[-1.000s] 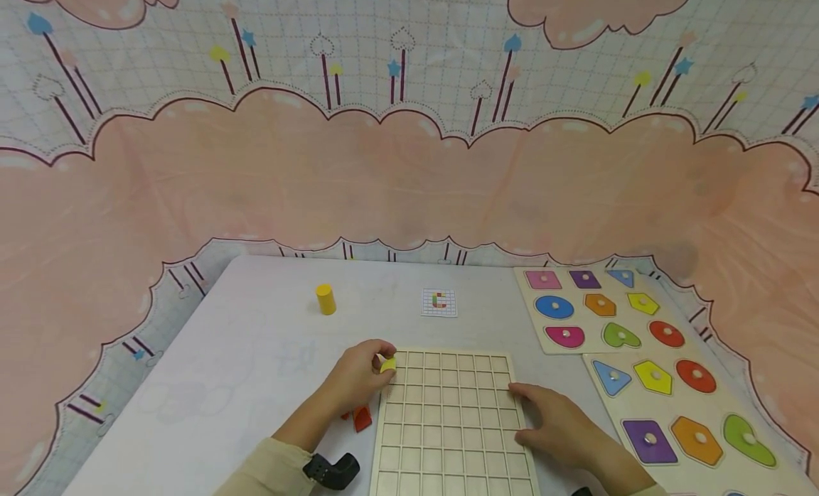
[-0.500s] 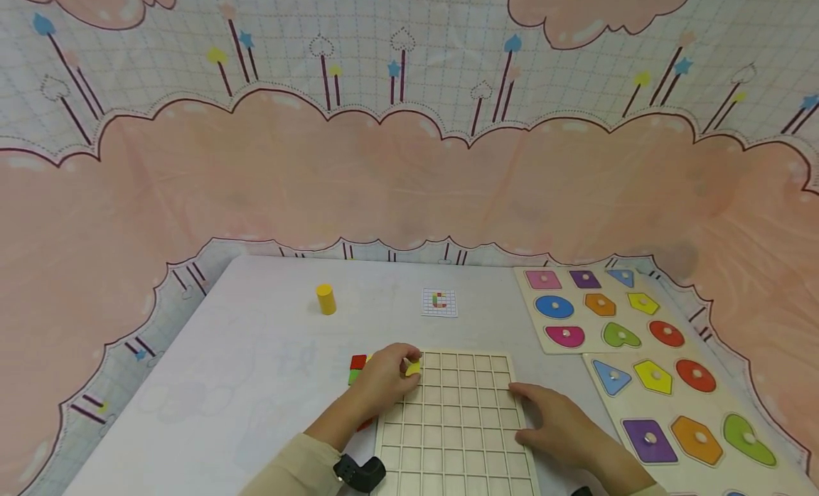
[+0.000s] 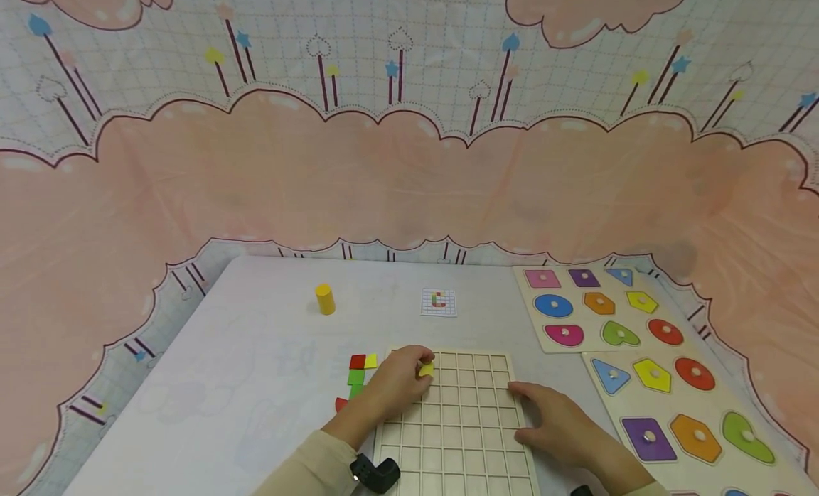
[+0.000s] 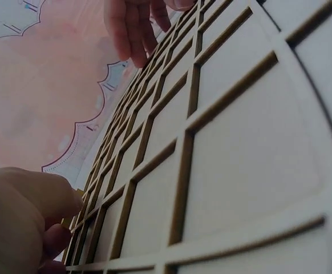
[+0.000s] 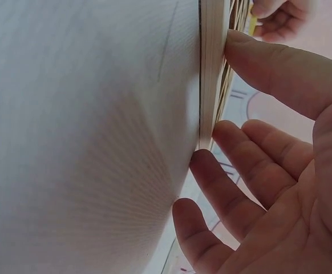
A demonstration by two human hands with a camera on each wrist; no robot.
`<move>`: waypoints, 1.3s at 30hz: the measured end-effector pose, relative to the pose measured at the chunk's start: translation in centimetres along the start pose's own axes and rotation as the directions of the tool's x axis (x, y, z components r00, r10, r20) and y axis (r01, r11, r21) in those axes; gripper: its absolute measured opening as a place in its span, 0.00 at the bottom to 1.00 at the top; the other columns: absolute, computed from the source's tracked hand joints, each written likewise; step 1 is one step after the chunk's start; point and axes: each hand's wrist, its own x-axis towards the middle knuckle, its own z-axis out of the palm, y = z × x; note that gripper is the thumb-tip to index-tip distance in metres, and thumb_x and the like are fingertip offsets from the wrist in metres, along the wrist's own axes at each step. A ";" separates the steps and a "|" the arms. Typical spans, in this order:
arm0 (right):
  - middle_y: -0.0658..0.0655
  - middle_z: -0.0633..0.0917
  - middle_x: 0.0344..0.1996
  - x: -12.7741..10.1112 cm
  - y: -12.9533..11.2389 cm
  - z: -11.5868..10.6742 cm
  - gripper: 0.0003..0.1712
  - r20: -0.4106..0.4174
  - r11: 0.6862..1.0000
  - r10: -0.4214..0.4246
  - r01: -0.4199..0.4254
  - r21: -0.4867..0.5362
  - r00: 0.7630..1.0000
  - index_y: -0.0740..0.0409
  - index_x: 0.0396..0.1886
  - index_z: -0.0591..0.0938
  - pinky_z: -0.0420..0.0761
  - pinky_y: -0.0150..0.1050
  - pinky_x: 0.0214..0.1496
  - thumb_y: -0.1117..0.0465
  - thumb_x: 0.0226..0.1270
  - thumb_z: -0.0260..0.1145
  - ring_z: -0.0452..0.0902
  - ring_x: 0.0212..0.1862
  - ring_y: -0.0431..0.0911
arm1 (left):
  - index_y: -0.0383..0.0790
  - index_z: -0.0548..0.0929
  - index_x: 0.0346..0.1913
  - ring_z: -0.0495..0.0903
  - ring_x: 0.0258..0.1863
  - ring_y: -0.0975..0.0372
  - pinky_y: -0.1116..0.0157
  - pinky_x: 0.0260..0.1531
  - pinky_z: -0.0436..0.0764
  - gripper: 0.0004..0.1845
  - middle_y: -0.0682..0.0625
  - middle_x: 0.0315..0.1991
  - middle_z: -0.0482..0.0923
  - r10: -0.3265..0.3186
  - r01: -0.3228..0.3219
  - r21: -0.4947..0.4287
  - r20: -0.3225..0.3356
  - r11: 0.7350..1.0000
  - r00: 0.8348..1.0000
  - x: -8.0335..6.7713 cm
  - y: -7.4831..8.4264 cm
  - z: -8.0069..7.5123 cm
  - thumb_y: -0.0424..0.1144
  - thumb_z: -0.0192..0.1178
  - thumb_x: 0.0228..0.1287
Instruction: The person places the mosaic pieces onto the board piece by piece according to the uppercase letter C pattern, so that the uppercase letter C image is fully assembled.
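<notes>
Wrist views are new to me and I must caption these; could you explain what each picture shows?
No machine here: a person works bare-handed. The wide picture looks forward and down from a camera worn on the head; the others were taken from the left and right wrists. On the white table lie a wooden grid board, small coloured pieces, a pattern card and shape puzzles, and a yellow cylinder stands nearby. The left hand pinches a yellow piece over the board; the right hand touches the board's right edge.

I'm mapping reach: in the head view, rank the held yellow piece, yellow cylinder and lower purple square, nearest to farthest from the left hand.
1. Held yellow piece: in the left hand
2. Yellow cylinder: beyond, left
3. Lower purple square: far right
</notes>
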 end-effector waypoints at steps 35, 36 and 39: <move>0.60 0.78 0.62 0.1 0.4 0.1 0.40 0.006 1.000 0.008 -0.008 -0.001 1.000 0.60 0.64 0.77 0.64 0.63 0.67 0.58 0.50 0.80 0.68 0.67 0.63 | 0.36 0.83 0.51 0.75 0.35 0.64 0.63 0.41 0.80 0.14 0.53 0.38 0.80 0.004 -0.003 0.037 -0.011 0.999 1.000 -0.3 0.7 0.9 0.30 0.66 0.62; 0.60 0.78 0.62 0.1 0.4 0.1 0.40 0.006 1.000 0.009 -0.009 -0.001 1.000 0.60 0.64 0.77 0.64 0.63 0.67 0.57 0.50 0.80 0.68 0.67 0.63 | 0.36 0.83 0.50 0.75 0.35 0.64 0.63 0.41 0.80 0.13 0.53 0.37 0.80 0.004 -0.003 0.035 -0.012 0.999 1.000 -0.3 0.7 0.9 0.30 0.66 0.62; 0.60 0.78 0.63 0.1 0.3 0.1 0.40 0.006 1.000 0.009 -0.009 0.004 1.000 0.60 0.64 0.77 0.64 0.63 0.67 0.58 0.50 0.80 0.68 0.67 0.63 | 0.36 0.83 0.50 0.75 0.35 0.64 0.63 0.41 0.80 0.13 0.53 0.37 0.79 0.015 -0.014 0.030 -0.017 0.999 1.000 -0.4 0.6 0.9 0.30 0.66 0.62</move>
